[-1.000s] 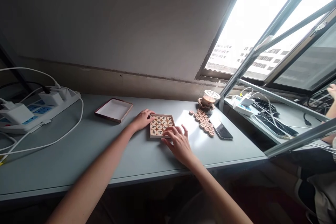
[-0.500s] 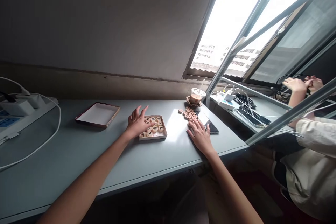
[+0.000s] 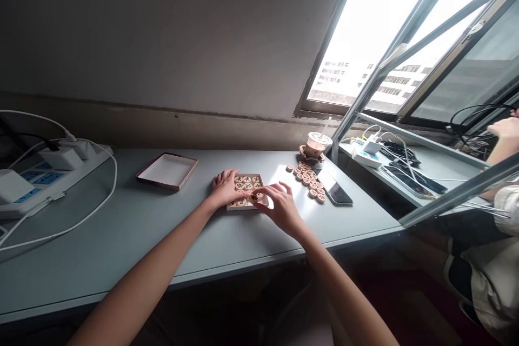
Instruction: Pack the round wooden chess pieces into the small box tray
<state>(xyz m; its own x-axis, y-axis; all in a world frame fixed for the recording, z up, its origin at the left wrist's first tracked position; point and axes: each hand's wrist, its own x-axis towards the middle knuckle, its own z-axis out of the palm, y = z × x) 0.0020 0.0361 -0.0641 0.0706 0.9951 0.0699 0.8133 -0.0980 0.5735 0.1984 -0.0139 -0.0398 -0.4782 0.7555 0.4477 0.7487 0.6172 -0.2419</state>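
A shallow square box (image 3: 259, 177) filled with round wooden chess discs lies on the grey table (image 3: 121, 243). My left hand (image 3: 225, 188) rests on the box's left edge, fingers curled over it. My right hand (image 3: 279, 206) is over the box's front right corner, thumb and forefinger pinched on a disc (image 3: 254, 198) just above the rows. To the right, several loose discs (image 3: 308, 179) lie in a cluster on the table.
The box's lid (image 3: 167, 171) lies open-side up to the left. A power strip (image 3: 44, 175) with chargers and white cables is at far left. A phone (image 3: 335, 188) and a lidded drink cup (image 3: 317, 146) sit right of the discs. Another person's hand (image 3: 505, 130) shows at far right.
My right hand left the loose discs and came back to the box with a disc pinched in it. My left hand, fingers spread half a second ago, settled on the box's left edge.
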